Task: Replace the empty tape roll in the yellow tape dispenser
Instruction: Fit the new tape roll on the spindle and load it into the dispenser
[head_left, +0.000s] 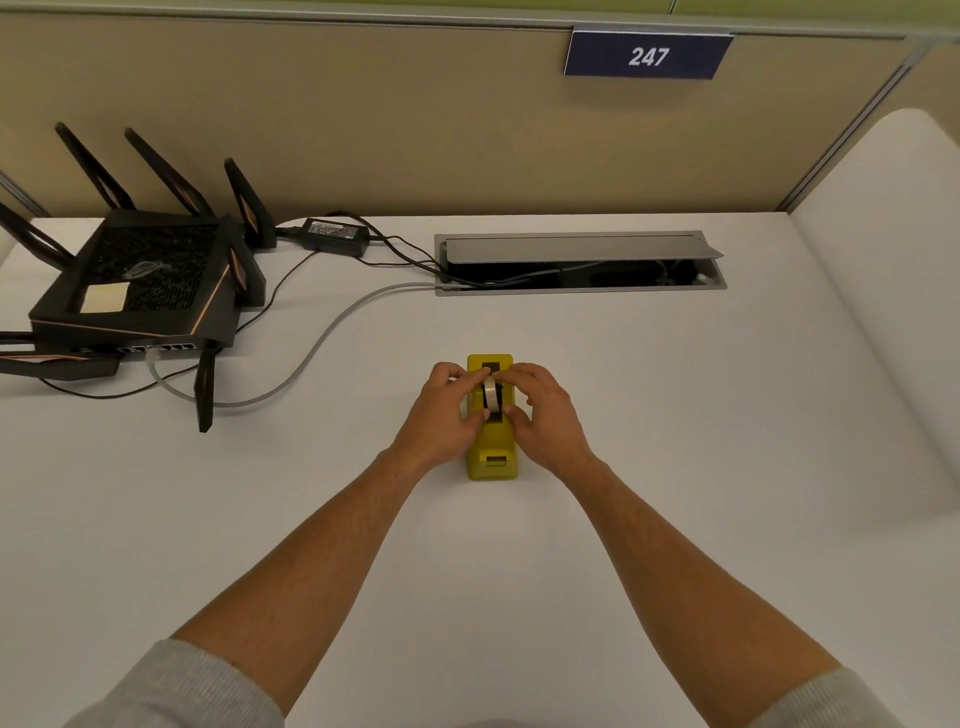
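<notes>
The yellow tape dispenser (492, 457) stands on the white desk (675, 415), its long axis pointing away from me. A pale tape roll (490, 396) sits upright in the dispenser's slot. My left hand (441, 415) pinches the roll from the left, thumb near its lower edge. From the right, my right hand (545, 415) grips the same roll with fingers curled over the top. Both hands cover the dispenser's sides and most of the roll.
A black router (140, 291) with several antennas sits at the back left, with a power brick (336, 235) and cables (322, 338) trailing toward an open cable hatch (579, 262) at the back. A beige partition with a "247" sign (647, 54) stands behind the desk.
</notes>
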